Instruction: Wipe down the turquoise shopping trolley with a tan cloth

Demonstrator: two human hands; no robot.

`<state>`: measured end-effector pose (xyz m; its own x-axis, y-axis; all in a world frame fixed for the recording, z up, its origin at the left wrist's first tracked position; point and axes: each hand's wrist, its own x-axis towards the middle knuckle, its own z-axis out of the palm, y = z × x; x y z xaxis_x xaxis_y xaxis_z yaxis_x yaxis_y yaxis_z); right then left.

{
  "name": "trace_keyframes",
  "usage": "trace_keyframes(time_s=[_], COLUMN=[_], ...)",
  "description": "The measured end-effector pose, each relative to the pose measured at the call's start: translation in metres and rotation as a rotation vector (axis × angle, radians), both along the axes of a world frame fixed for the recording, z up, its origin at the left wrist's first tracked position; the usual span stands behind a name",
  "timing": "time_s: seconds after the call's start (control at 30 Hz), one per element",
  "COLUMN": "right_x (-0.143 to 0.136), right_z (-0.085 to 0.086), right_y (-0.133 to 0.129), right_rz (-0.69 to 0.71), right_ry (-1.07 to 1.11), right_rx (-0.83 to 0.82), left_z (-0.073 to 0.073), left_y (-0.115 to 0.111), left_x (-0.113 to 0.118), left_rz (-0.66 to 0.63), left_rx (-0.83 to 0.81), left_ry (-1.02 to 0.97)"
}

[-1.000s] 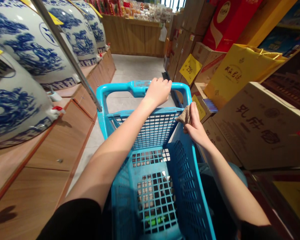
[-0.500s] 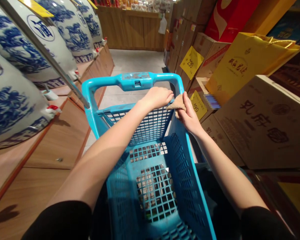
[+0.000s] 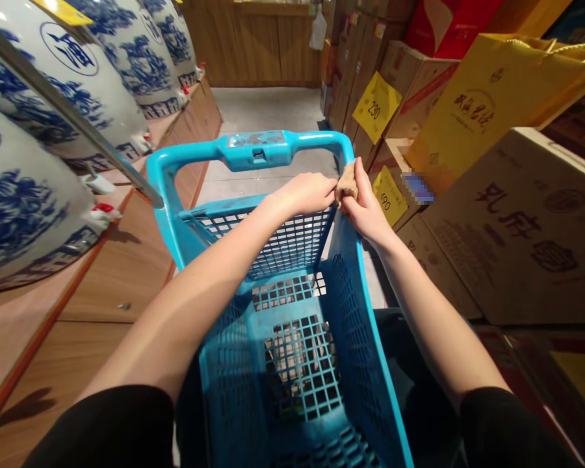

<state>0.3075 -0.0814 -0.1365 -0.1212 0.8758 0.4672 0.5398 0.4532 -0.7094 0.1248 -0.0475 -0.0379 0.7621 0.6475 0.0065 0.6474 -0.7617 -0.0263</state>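
A blue plastic shopping cart (image 3: pixel 260 155) stands before me, its basket and grid floor open to view. My right hand (image 3: pixel 368 211) grips a bunched brown cloth (image 3: pixel 347 185) at the cart's right upper side, just below the handle corner. Thumb and fingers are on either side of the cloth. My left hand (image 3: pixel 309 194) reaches across above the grid flap (image 3: pixel 292 244); its fingers are curled and their tips meet the cloth's left edge. The undersides of the left fingers are hidden.
Large blue-and-white jars (image 3: pixel 78 84) line a wooden cabinet (image 3: pixel 121 260) on the left. A metal pole (image 3: pixel 73 107) rises from the cart's left corner. Cartons (image 3: pixel 517 234), a yellow gift bag (image 3: pixel 472 104) and price cards (image 3: pixel 377 107) crowd the right. Tiled floor (image 3: pixel 253 110) lies beyond.
My left hand has moved slightly right to the cloth. The cloth, spread with a drooping corner before, is now bunched tighter. The cart sits a little further left in view.
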Motion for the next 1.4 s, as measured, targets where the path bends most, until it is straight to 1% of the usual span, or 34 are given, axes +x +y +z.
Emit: trace_keyframes(time_s=[0.13, 0.23, 0.3, 0.43, 0.5, 0.57, 0.67, 0.83, 0.9, 0.93, 1.0, 1.17, 1.23, 1.3, 1.4], right_x=[-0.005, -0.006, -0.005, -0.002, -0.004, -0.01, -0.019, -0.027, -0.028, -0.028, -0.027, -0.026, -0.026, -0.027, -0.026], right_z=[-0.007, -0.005, 0.0, 0.01, 0.011, 0.009, 0.001, -0.011, -0.013, -0.013, -0.013, -0.007, -0.005, -0.005, -0.007], right_y=[-0.038, -0.052, -0.047, -0.017, -0.006, -0.006, -0.028, -0.081, -0.09, -0.091, -0.084, -0.039, -0.025, -0.02, -0.029], right_rz=[-0.049, -0.04, -0.03, 0.004, 0.006, -0.012, -0.015, 0.075, 0.095, 0.097, 0.095, 0.057, 0.032, 0.018, 0.017], right_ry=[-0.006, -0.041, -0.042, -0.022, 0.001, 0.026, 0.038, 0.019, 0.0, -0.011, -0.032, -0.036, -0.016, -0.001, -0.001], right_rx=[-0.048, -0.091, -0.107, -0.121, -0.128, -0.135, -0.154, -0.201, -0.205, -0.201, -0.182, -0.134, -0.119, -0.114, -0.128], left_z=[0.0, -0.001, -0.002, -0.003, -0.003, -0.002, 0.0, 0.0, 0.0, -0.001, -0.001, -0.002, -0.003, -0.004, -0.005], left_y=[0.003, 0.004, 0.005, 0.01, 0.013, 0.016, 0.018, 0.02, 0.022, 0.022, 0.023, 0.024, 0.024, 0.024, 0.022], left_x=[-0.001, -0.001, -0.001, -0.001, -0.001, -0.003, -0.007, -0.013, -0.015, -0.015, -0.015, -0.014, -0.013, -0.013, -0.013], left_rz=[-0.009, -0.008, 0.001, 0.043, 0.058, 0.063, 0.059, 0.065, 0.068, 0.072, 0.086, 0.098, 0.101, 0.103, 0.097], left_rx=[-0.006, 0.005, 0.018, 0.043, 0.043, 0.044, 0.044, 0.028, 0.027, 0.029, 0.043, 0.081, 0.091, 0.1, 0.096], left_ry=[-0.003, -0.006, 0.001, 0.0, -0.001, 0.008, 0.02, 0.021, 0.014, 0.007, 0.001, 0.024, 0.017, 0.019, 0.032])
